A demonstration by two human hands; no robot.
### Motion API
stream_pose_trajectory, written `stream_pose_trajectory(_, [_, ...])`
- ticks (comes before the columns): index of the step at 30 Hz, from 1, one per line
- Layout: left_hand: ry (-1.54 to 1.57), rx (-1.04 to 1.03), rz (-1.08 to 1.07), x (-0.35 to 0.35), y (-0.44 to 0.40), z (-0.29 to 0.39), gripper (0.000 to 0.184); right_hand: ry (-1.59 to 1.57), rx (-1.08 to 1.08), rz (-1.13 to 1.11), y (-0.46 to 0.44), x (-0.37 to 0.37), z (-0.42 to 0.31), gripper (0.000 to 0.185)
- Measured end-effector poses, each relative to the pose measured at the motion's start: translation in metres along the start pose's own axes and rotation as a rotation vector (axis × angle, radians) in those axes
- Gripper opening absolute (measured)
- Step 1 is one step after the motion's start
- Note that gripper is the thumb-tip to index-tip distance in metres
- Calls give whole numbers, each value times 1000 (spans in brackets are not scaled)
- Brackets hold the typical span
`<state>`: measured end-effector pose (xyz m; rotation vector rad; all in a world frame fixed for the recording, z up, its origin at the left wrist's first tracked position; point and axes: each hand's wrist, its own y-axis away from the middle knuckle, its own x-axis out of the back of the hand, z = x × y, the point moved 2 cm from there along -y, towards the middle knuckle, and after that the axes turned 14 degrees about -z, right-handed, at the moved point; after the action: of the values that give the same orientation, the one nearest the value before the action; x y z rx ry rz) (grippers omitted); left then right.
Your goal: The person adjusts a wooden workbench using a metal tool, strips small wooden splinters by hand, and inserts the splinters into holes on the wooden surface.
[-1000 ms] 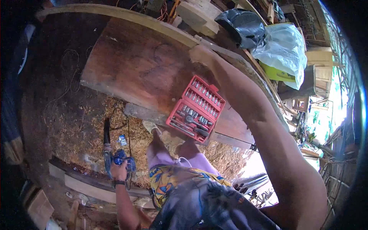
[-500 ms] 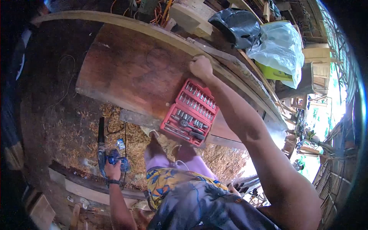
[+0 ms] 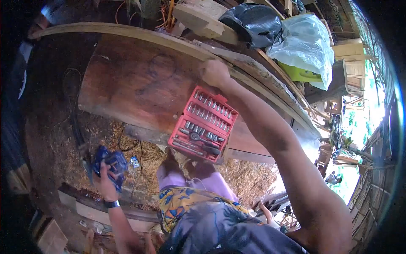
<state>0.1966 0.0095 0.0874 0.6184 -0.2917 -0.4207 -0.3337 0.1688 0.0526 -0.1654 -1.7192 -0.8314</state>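
Note:
My left hand [image 3: 106,186] grips a blue handheld blower [image 3: 111,166], blurred by motion, above the shavings-strewn ground. Its long dark nozzle [image 3: 76,131] points away from me. My right hand [image 3: 215,74] is closed in a fist over the far edge of the reddish wooden board [image 3: 127,80]; whatever its fingers may hold is hidden. Just below the fist, a red socket set case [image 3: 185,123] lies open on the board. Rows of sockets and bits fill it, along with a ratchet and driver handles.
Long timber planks [image 3: 253,67] run behind the board. A black plastic bag [image 3: 253,25] and a translucent plastic bag [image 3: 302,44] rest beyond them. Wood shavings [image 3: 249,180] cover the ground by my legs. A small blue-white packet [image 3: 134,161] lies there too.
The blower has swung and tilted in my left hand, its nozzle shifting left. My right fist has moved slightly left along the board's edge. The view has shifted a little.

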Motion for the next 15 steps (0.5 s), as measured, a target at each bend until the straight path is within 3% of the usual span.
stream_pose_trajectory(4, [-222,-177,-135,-41,-9,67,36,123,76,-87,-12,25,-15,22])
stream_pose_trajectory(6, [-175,-263,-152,-70,-19,88,36,166,79,-159,-16,35,-23,22])
stream_pose_trajectory(9, [-380,-305,-202,-100,-31,118,37,170,213,-18,-16,35,-26,22])
stream_pose_trajectory(11, [-486,-323,-225,-118,-39,129,39,210,200,-98,-24,36,-26,22])
stream_pose_trajectory(14, [-700,-543,-131,-127,-51,125,43,254,150,-221,-26,47,-38,22])
stream_pose_trajectory(15, [-705,-497,-141,-130,-52,127,44,263,125,-261,-25,48,-41,23])
